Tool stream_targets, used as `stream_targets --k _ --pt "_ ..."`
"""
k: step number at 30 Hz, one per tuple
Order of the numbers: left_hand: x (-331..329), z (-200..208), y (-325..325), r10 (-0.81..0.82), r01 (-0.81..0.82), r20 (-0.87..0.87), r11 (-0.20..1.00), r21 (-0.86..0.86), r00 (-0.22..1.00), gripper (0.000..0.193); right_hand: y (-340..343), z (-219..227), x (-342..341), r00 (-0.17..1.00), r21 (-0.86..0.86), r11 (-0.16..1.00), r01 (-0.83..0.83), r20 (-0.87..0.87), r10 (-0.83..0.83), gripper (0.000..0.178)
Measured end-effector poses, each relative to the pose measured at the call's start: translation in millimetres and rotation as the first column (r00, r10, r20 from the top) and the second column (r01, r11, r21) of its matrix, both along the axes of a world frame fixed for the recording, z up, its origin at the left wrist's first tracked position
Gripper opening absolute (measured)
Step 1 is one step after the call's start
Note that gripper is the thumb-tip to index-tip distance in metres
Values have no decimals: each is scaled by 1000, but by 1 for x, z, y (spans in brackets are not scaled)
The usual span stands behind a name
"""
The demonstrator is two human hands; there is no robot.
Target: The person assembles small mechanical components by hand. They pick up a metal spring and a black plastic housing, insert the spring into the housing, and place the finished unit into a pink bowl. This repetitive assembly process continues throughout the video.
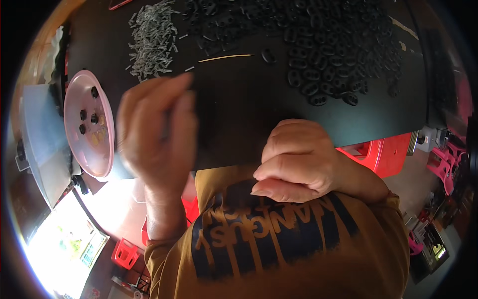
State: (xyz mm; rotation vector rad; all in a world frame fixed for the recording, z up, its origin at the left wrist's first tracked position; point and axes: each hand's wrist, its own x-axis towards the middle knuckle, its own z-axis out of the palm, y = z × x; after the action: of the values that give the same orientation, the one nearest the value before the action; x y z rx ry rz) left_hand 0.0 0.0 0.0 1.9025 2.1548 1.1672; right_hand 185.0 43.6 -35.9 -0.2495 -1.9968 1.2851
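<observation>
My left hand (162,124) is raised over the dark table (224,109), smeared by motion, so its grip cannot be made out. Its fingertips are close to a loose small metal spring (189,69) at the near side of a pile of springs (152,40). At the table's near edge, my right hand (298,159) is curled closed, and whatever is inside it is hidden. Farther off to the right spreads a heap of black oval plastic pieces with two holes (318,60). One black piece (269,55) lies apart from the heap.
A pink bowl (69,124) with several small black parts inside stands left of my left hand. A thin wooden stick (226,58) lies between springs and black pieces. Beyond the near edge at right is a red plastic stool (393,154).
</observation>
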Motion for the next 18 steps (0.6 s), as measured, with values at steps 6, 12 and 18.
stream_targets --k 6,12,18 --pt "31 0 50 -356 341 -185 934 -109 916 19 5 1 6 1000 1 1000 -15 5 15 26" --pt "32 -4 70 -457 371 -338 882 -290 823 20 8 1 6 1000 -30 999 -27 -4 27 20" --pt "37 -2 68 -446 369 -321 888 -273 836 18 10 6 5 999 -76 996 -43 17 45 17"
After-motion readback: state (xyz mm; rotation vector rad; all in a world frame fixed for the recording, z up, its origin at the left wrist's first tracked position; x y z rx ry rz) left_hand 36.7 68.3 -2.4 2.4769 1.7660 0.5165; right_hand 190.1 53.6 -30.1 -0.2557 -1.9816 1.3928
